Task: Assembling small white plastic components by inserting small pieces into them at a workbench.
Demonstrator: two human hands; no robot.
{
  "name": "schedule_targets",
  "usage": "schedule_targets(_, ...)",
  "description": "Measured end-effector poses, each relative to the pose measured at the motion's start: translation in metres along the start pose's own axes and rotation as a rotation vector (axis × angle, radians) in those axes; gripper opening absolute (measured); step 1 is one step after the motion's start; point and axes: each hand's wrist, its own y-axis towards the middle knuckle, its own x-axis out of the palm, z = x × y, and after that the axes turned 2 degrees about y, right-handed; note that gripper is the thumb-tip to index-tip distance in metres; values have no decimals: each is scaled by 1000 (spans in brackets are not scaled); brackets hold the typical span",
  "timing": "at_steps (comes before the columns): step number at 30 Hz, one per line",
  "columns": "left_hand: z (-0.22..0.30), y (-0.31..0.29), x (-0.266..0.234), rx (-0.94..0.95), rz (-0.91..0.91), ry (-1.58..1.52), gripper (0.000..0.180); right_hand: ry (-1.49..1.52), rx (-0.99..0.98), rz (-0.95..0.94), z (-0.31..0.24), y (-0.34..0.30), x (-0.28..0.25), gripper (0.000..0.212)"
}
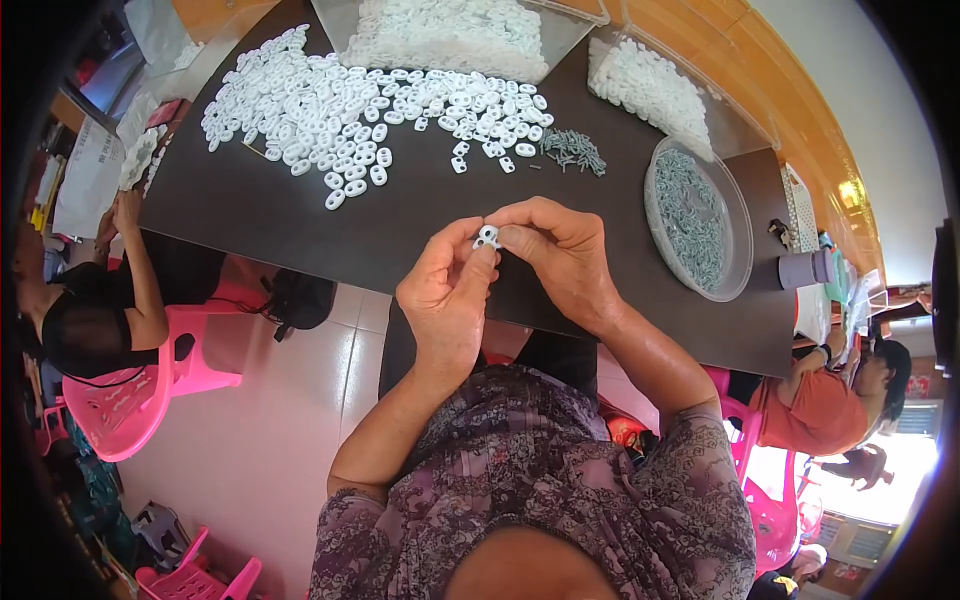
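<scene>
Over the near edge of the dark table, a small white plastic piece with round holes [487, 235] is pinched between the fingertips of both hands. My left hand [445, 295] grips it from below and the left, thumb and forefinger closed. My right hand [568, 252] closes on it from the right, its thumb against the piece and the forefinger arched over. Fingers partly cover the piece, so I cannot tell whether a second part is joined to it. Beyond my hands lie a spread of white oval two-holed pieces [320, 110] and a small heap of grey-green pins [573, 151].
A round clear tub [742, 240] of similar pins stands on the right. Two clear bins [330, 30] [740, 110] with white parts line the far side. A lavender cup [806, 269] is at the right edge. People sit at left and right; a pink chair [130, 410] stands left.
</scene>
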Motion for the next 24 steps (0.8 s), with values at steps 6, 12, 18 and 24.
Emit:
schedule_targets(6, 1, 1, 1, -34, -5, -26, 25, -96, -53, -3, -2, -1, -1, 8)
schedule_targets(12, 0, 2, 0, -33, -32, 8, 26, -100, -45, 10, -2, -3, -1, 8)
schedule_targets(18, 1, 4, -1, -58, -61, -45, 24, -82, -43, 18, 2, -2, -4, 10)
schedule_targets(24, 2, 9, -3, -74, -53, -132, 24, -194, -119, -26, -8, -5, -1, 20)
